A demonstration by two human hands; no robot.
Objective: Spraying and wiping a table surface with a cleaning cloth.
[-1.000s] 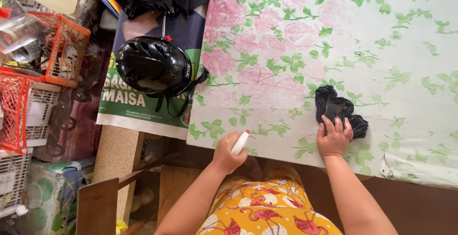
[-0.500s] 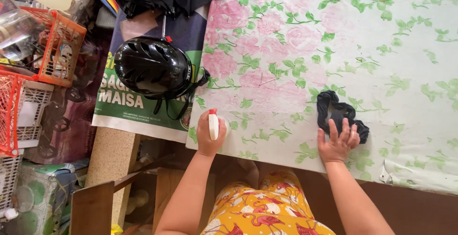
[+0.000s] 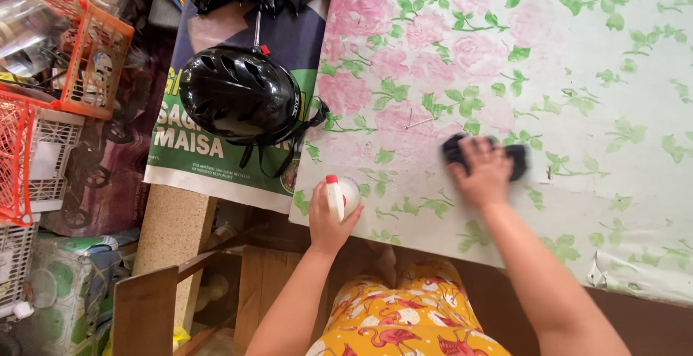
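R hand (image 3: 482,175) presses flat on dark cloth (image 3: 516,159), right of spray bottle (image 3: 339,196), for wiping the tabletop (image 3: 577,53). L hand (image 3: 328,222) grip wraps bottle upright at tabletop edge, near black helmet (image 3: 240,96).

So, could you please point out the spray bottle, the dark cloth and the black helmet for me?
spray bottle (image 3: 338,196): head view, on its white body below the red nozzle.
dark cloth (image 3: 517,159): head view, on the end showing right of the right hand.
black helmet (image 3: 238,94): head view, on the glossy top shell.
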